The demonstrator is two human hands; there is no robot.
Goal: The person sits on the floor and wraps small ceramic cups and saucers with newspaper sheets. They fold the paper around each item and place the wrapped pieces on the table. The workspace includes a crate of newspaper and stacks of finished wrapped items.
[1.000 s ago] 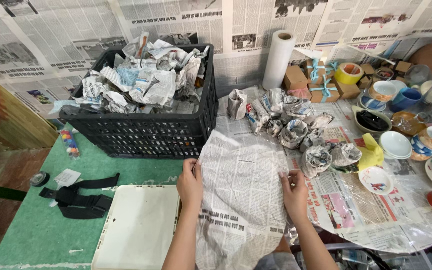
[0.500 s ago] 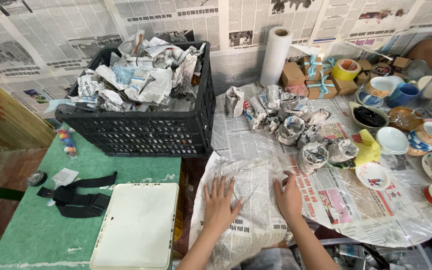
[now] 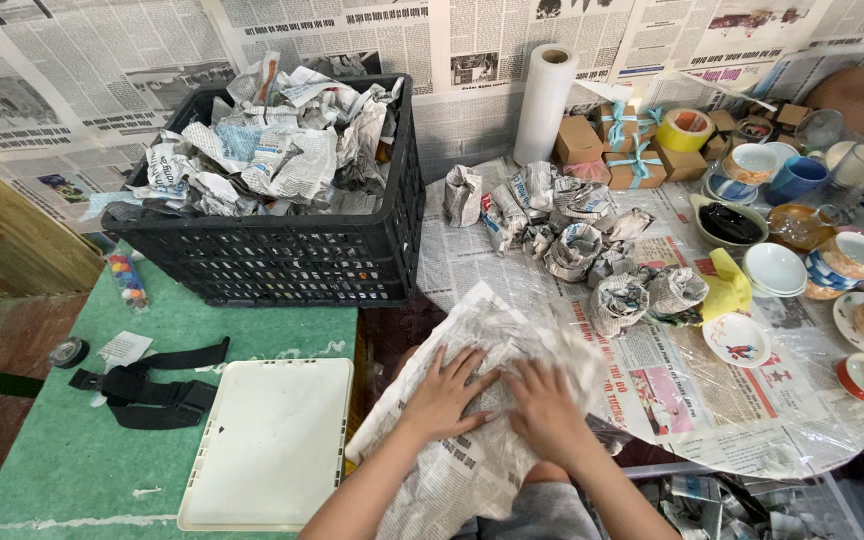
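- The newspaper sheet (image 3: 472, 400) lies crumpled and bunched at six o'clock, hanging over the round table's near edge.
- The left hand (image 3: 444, 392) and right hand (image 3: 546, 408) press on it side by side, fingers spread flat, gripping nothing.
- At eight o'clock a white tray (image 3: 272, 440) lies bare on the green table (image 3: 62, 470), beside a black strap (image 3: 142, 385).
- At two o'clock, paper-wrapped bundles (image 3: 592, 265) crowd the round table (image 3: 752, 420).
- At eleven o'clock, a black crate (image 3: 292, 265) brims with crumpled newspaper.
- At three o'clock, bowls and cups (image 3: 832, 260) stand close together.

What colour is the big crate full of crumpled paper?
The crate is black, seen clearly in the head view.
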